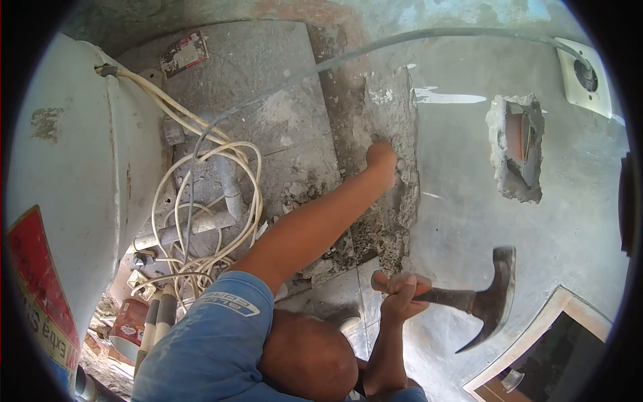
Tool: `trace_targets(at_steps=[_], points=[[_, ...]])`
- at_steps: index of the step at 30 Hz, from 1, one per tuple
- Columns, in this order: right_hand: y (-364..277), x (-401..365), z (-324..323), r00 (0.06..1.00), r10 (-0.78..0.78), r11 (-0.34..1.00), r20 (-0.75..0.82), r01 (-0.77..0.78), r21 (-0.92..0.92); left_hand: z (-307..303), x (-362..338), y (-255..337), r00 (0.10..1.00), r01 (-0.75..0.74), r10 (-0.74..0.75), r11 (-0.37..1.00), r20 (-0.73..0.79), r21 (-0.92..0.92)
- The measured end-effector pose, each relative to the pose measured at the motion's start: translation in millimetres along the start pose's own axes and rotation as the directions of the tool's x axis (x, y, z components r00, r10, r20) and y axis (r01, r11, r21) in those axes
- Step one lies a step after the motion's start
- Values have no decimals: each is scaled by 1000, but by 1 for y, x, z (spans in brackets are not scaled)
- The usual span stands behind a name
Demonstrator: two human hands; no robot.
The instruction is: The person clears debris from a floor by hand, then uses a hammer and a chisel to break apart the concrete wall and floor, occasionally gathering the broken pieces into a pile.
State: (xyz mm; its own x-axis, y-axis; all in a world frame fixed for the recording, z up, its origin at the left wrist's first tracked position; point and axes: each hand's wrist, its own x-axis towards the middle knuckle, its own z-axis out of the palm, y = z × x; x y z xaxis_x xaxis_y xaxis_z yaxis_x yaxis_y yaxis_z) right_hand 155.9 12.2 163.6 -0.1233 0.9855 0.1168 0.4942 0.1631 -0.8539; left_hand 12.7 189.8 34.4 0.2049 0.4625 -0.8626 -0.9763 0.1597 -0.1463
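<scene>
My left hand (383,161) is closed against the broken edge of the concrete wall (396,114). It grips what looks like a chisel (402,163), mostly hidden by the fingers, with only a rounded metal end showing. Lower right, my right hand (402,298) is wrapped round the handle of a claw hammer (494,298). The hammer's dark head points right, its claw curving downward, apart from the chisel. Loose rubble (301,194) and grit lie beside the chipped strip, left of my left hand.
Coiled white cable (258,181) lies by grey pipes (231,191) at left, near a large white container (74,147). A grey cord (375,45) arches to a wall socket (586,77). The wall has a rough cut-out (495,144) and a framed opening (562,295).
</scene>
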Motion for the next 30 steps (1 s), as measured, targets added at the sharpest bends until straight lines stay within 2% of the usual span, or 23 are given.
trace_targets(at_steps=[2, 5, 7, 8, 10, 14, 16, 17, 21, 22, 23, 24, 26, 28, 29, 30], points=[[-5, 1, 0, 997, -65, 982, -46, 72, 175, 6, 6, 0, 999, -14, 14, 1000, -43, -15], [-10, 3, -2, 996, -77, 985, -51, 84, 150, 5, 35, -4, 991, 58, -63, 997, -117, -41], [-9, 6, -5, 992, -125, 989, -9, 125, 82, -2, 80, -14, 997, 62, -55, 984, -45, 169], [-12, 4, -5, 992, -126, 989, -11, 126, 83, -5, 58, -11, 998, 60, -54, 984, -43, 170], [-16, 5, -3, 997, -70, 987, 29, 65, 147, -10, -10, 4, 990, -22, 6, 994, 142, 112], [-16, 4, -2, 1000, 19, 1000, 20, -19, -3, -27, -9, 3, 958, -14, -17, 994, 287, 105], [-10, 5, 1, 998, 15, 1000, 53, -14, -14, -45, 22, 0, 761, 26, -34, 999, 648, 22], [-6, 11, 5, 981, -179, 980, 72, 184, -72, -47, 20, 2, 751, 39, -55, 998, 658, 39], [66, 20, 8, 957, -232, 951, 173, 261, -164, -47, 16, -2, 751, 65, -31, 998, 659, -27], [89, 22, 13, 986, -15, 918, 166, 79, -389, -48, 13, -2, 757, 70, -24, 997, 653, -44], [100, 26, 17, 975, 194, 803, 110, -93, -589, -47, 11, 0, 761, 71, -12, 995, 648, -65], [82, 29, 22, 976, 189, 804, 104, -93, -588, -45, 12, 1, 757, 71, -14, 996, 653, -60], [32, 31, 15, 978, 198, 836, 69, -132, -532, -47, 18, -4, 748, 29, 11, 998, 664, -49], [-23, 32, 7, 982, 184, 977, 35, -179, -117, -45, 18, -5, 762, 37, 22, 996, 647, -77], [-49, 40, 8, 997, -75, 990, 34, 71, 119, -45, 17, -7, 774, 41, 38, 993, 632, -109], [-63, 47, 9, 946, -321, 888, -32, 313, 338, -46, 15, -10, 782, 50, 30, 993, 623, -109]])
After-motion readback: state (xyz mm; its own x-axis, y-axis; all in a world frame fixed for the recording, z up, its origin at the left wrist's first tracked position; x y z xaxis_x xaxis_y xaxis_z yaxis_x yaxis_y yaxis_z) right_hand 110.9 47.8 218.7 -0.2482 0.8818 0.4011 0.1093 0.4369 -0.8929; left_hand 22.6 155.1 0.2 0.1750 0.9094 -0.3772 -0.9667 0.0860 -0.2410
